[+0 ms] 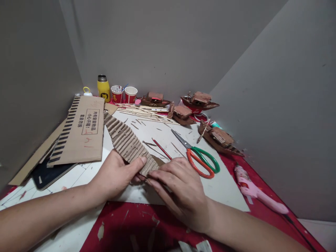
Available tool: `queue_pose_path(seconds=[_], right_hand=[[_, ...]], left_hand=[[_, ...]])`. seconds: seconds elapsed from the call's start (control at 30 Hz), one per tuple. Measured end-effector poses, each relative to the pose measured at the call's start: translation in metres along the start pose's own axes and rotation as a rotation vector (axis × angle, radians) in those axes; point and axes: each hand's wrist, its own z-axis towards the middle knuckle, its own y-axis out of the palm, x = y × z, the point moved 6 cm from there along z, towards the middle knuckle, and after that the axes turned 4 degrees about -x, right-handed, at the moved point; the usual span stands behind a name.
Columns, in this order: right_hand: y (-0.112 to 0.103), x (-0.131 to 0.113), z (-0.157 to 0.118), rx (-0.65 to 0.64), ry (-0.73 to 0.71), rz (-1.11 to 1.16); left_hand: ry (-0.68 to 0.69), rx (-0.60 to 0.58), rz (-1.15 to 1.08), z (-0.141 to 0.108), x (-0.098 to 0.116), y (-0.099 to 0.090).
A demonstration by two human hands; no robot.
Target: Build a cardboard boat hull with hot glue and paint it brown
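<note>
A long piece of corrugated cardboard (127,138) slants across the middle, its ridges facing up and its far end narrowing. My left hand (118,175) grips its left side, thumb on top and fingers underneath. At the near end, my right hand (181,189) pinches the edge between thumb and fingers. Scissors (187,145) with one green and one orange handle lie beyond my right hand, blades pointing away. A red pencil (162,148) rests on the white board (223,185) beside the cardboard, among thin brown scraps.
Flat printed cardboard (70,140) lies left over a dark object (52,175). Behind are a yellow bottle (103,87), paper cups (130,94) and wooden sticks (147,113). Several brown model boats (220,138) stand back right. A pink glue gun (259,194) lies right on red cloth (105,227).
</note>
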Motion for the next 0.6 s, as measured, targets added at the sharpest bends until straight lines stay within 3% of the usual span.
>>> queue_pose_path(seconds=[0.37,0.6], right_hand=[[0.022,-0.001,-0.004,-0.096,-0.009,-0.074],[0.032,-0.005,-0.013,-0.183,-0.087,-0.027]], left_hand=[[0.074,0.054,0.190,-0.002,-0.005,0.002],[0.052,0.014,0.053,0.002,-0.004,0.000]])
